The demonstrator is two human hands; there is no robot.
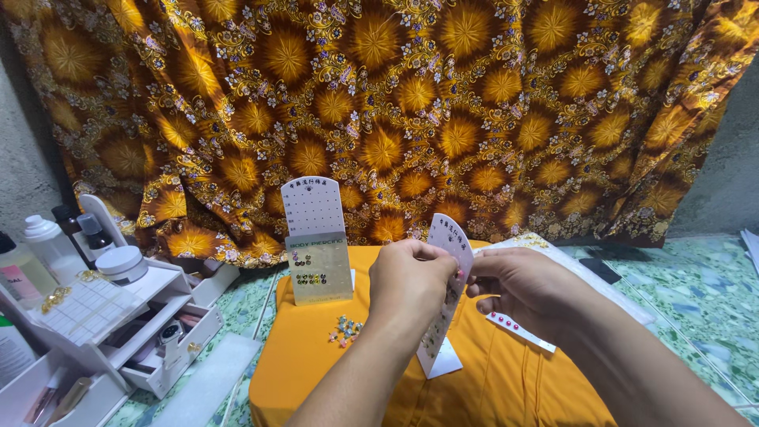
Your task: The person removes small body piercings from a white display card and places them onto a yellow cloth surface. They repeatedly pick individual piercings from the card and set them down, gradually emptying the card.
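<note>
My left hand point(407, 285) pinches the upper edge of a white plastic display card point(449, 237) that stands tilted on an orange cloth-covered surface point(316, 372). My right hand point(526, 289) holds the same card from its right side, fingers curled behind it. A second white display card point(315, 237) stands upright farther back on the left, with small studs along its lower half. A little heap of loose coloured studs point(345, 330) lies on the orange cloth just left of my left wrist. A white strip with red beads point(514, 328) lies beneath my right hand.
A white drawer organiser point(118, 332) with bottles point(47, 245) and a round jar point(121, 263) stands at the left. A brown and gold patterned cloth point(395, 103) hangs behind. A clear plastic bag point(553, 257) lies at the right on a green speckled floor point(696, 300).
</note>
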